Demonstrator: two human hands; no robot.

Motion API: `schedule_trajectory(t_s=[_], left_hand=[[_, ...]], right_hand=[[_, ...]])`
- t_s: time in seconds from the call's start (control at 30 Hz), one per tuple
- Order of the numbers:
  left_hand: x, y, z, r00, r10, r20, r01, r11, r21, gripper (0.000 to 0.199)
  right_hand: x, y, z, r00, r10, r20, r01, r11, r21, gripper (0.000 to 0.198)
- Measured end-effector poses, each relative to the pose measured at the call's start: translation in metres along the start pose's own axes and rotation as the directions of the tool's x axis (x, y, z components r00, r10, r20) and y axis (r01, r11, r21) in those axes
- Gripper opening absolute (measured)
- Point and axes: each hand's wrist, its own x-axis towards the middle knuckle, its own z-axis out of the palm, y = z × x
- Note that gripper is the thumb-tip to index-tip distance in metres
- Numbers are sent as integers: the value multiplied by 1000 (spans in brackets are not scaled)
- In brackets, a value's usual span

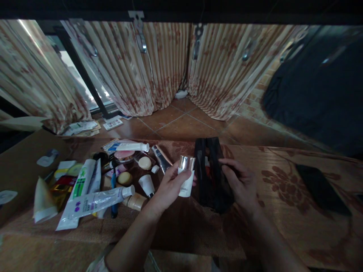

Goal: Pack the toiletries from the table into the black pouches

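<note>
My left hand [170,185] is closed around a small white cosmetic bottle [185,187] with a shiny metallic cap, held upright just left of the black pouch [211,200]. The pouch lies on the patterned table cover with its top open, and something reddish with a white part shows inside. At the pouch's right edge, my right hand [241,181] pinches the black fabric between thumb and fingers. Near my left hand lie a white tube [146,184] with a dark end, a silvery tube [161,158] and a round cream-coloured piece [145,163].
Several tubes and cosmetics crowd the table's left side, among them a clear-and-white tube [96,204] and a pink compact [124,156]. A cardboard box [22,162] stands at far left. A dark phone-like slab [323,189] lies at right. Striped curtains [159,68] hang beyond the table.
</note>
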Motion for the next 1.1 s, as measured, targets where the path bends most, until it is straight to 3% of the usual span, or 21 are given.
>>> schedule_trajectory(t_s=[0.27, 0.47, 0.7, 1.1], left_hand=[[2, 1, -2, 1000, 20, 20, -19, 999, -35, 26], [2, 0, -2, 1000, 1, -5, -1, 1000, -28, 24], [4, 2, -3, 998, -12, -55, 5, 992, -129, 19], [6, 3, -2, 994, -29, -104, 18, 994, -107, 18]], right_hand=[[0, -2, 0, 1000, -2, -8, 1, 999, -32, 16], [0, -1, 0, 1000, 17, -2, -17, 1000, -26, 17], [0, -3, 0, 1000, 14, -5, -14, 1000, -13, 16], [-1, -5, 3, 999, 37, -19, -37, 999, -7, 16]])
